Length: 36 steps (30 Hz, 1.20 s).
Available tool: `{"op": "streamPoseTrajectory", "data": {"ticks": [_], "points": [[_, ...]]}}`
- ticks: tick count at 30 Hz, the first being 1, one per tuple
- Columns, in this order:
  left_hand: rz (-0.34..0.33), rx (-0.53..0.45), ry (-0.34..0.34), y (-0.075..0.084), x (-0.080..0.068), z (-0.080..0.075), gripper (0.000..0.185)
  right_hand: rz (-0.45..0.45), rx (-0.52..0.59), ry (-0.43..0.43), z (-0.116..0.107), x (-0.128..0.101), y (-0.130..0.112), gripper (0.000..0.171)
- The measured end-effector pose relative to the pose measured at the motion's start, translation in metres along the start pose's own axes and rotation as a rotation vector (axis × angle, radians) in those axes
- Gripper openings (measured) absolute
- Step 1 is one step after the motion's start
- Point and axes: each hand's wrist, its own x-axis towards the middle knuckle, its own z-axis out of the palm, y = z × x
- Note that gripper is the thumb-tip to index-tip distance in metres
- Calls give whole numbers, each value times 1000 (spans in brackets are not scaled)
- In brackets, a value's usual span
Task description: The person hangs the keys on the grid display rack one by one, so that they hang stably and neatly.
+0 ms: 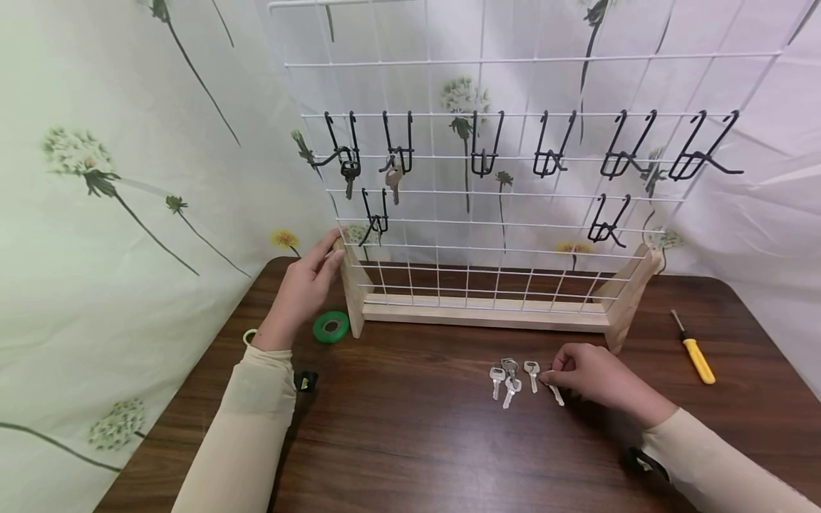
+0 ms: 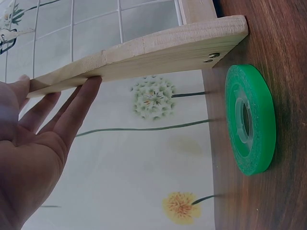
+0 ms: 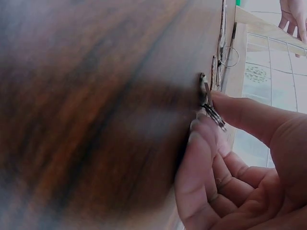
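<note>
Key (image 1: 555, 394), silver, lying flat on the brown table (image 1: 410, 442) at the right end of a short row; three more keys (image 1: 511, 376) lie just to its left, well clear of the grasp. The held key's long axis runs from its head, up under the fingertips, down and slightly right toward the person. The right hand (image 1: 593, 374) is the nearer by far: it rests knuckles-up on the tabletop just right of the key, thumb and forefinger pinching the key's head at the table surface, the other fingers curled beneath, as the right wrist view confirms (image 3: 211, 108). The left hand (image 1: 306, 285) is well apart at the far left, fingers straight and relaxed, fingertips touching the wooden foot (image 2: 139, 52) of the wire rack (image 1: 487, 192), gripping nothing. A green tape roll (image 1: 331, 326) lies just beside that foot. A yellow screwdriver (image 1: 694, 350) lies off to the right.
</note>
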Motion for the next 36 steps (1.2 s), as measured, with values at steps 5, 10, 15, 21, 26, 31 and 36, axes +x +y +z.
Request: {"op": "streamPoseTrajectory", "data": {"ticks": [5, 10, 15, 21, 26, 31, 36], "points": [[-5, -2, -1, 0, 0, 1, 55, 10, 61, -10, 2, -1, -1, 28], [-2, -4, -2, 0, 0, 0, 56, -4, 71, -6, 4, -2, -3, 25], [-4, -4, -4, 1, -1, 0, 55, -14, 83, -9, 6, -2, -4, 23], [-9, -10, -5, 0, -1, 0, 54, -22, 134, -8, 6, -1, -5, 18], [-8, -10, -7, 0, -1, 0, 55, -31, 186, -4, 1, -3, -8, 18], [-9, -10, -10, 0, -1, 0, 55, -49, 195, 21, -4, -4, -12, 19], [-11, -8, -10, 0, -1, 0, 55, -89, 193, 87, -12, -6, -21, 15]]}}
